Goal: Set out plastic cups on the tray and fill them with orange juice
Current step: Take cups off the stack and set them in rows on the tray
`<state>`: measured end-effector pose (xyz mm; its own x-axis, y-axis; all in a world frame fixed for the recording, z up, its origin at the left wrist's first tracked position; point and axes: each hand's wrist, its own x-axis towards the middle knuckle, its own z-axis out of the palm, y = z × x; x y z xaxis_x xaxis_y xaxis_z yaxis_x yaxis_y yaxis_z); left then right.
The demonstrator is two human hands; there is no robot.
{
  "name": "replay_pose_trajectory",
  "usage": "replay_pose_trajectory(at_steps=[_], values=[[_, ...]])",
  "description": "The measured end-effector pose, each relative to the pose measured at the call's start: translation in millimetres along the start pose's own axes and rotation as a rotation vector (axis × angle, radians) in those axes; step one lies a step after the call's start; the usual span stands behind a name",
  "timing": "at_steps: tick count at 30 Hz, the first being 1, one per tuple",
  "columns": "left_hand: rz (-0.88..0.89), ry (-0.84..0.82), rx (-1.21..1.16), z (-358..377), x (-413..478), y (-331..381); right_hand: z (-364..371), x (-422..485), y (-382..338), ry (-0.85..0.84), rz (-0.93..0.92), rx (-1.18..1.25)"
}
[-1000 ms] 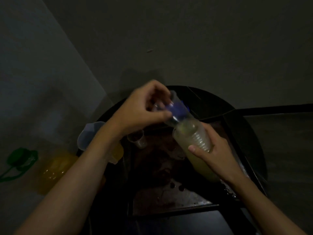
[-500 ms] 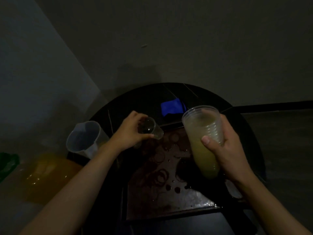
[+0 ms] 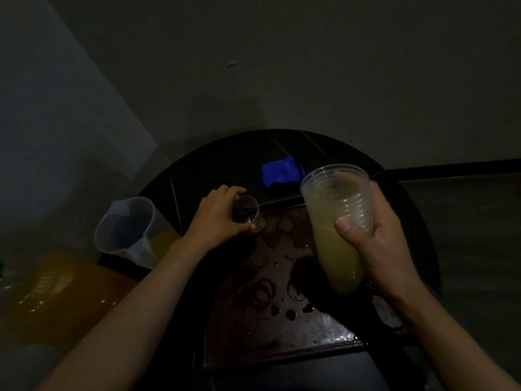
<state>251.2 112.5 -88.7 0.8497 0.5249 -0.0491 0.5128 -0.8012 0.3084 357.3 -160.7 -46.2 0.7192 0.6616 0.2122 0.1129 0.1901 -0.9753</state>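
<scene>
1. Nearest you, the tray [image 3: 282, 334] lies on the dark round surface [image 3: 225, 165]. Its metal shows ring marks and drops, so expect slick patches under any cup you set down.
2. At the near left, an orange container [image 3: 56, 292] is blurred and cut off by the frame edge. It probably holds the juice, but the dim light leaves that unsure. If full, it will be heavy and will want a firm hold.
3. Over the right side of the tray, your right hand [image 3: 386, 249] is wrapped round the stack of cups [image 3: 335, 221]. The thumb lies across the ribbed band and the mouth is tilted up and away. The thin walls are light and will buckle under a squeeze, so keep hold at the ribs. The hand and the stack hide the tray's right edge.
4. At the tray's far left corner, your left hand [image 3: 217, 218] curls round a single cup [image 3: 248, 213], which is tilted with its mouth facing you.
   - I cannot tell whether its base touches the tray.
   - Empty, it should weigh almost nothing and tip easily. Hold it low on the wall and seat it flat.
5. Left of the tray stands a clear jug [image 3: 127, 227] with orange showing at its base.
6. Farthest off, a blue cloth [image 3: 279, 173] lies on the surface just past the tray.
</scene>
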Motion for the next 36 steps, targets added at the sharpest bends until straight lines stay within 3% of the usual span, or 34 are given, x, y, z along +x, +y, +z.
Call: replay_pose_trajectory(at_steps=[16, 33, 36], values=[[0.018, -0.071, 0.087, -8.9, 1.0, -3.2, 1.5, -0.5, -0.2, -0.005, -0.016, 0.011], [0.049, -0.069, -0.018, -3.6, 1.4, -17.8, 2.8, -0.9, -0.3, -0.008, -0.014, 0.003], [0.046, 0.116, -0.108, -9.4, -5.7, -15.7, 2.2, -1.1, 1.0, -0.009, 0.003, 0.003]])
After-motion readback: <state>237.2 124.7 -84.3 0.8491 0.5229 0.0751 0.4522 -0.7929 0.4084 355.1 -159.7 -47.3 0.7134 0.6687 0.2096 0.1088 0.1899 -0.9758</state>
